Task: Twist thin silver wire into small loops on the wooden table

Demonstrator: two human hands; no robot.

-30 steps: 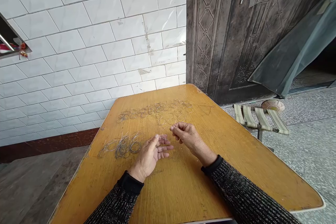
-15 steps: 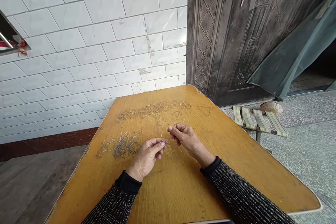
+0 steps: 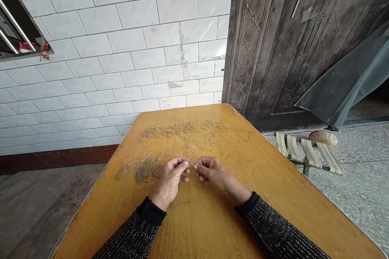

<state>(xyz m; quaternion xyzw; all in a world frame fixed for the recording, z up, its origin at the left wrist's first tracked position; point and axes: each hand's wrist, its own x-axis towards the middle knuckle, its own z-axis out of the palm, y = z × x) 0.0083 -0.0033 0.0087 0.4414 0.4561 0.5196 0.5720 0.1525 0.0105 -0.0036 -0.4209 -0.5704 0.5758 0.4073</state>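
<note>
Over the middle of the wooden table (image 3: 209, 214), my left hand (image 3: 171, 180) pinches a thin wire (image 3: 186, 153) that curves up in a loop above the fingertips. My right hand (image 3: 214, 174) is closed in a pinch on an end of the same wire, a short gap from the left fingertips. Beside my left hand lies a bundle of loose wire (image 3: 144, 168) in tangled coils. Beyond both hands, rows of small wire rings (image 3: 179, 128) are spread across the table, with a few separate rings (image 3: 202, 144) nearer to me.
A bent triangular piece of wire (image 3: 244, 134) lies at the table's far right. To the right stands a striped folding stool (image 3: 306, 153) with a round object (image 3: 323, 138) behind it. A tiled wall (image 3: 130, 60) and a dark carved door (image 3: 273, 48) rise behind the table.
My right hand has come down level with my left and now pinches the wire's end. The head view has tilted up and shifted left slightly.
</note>
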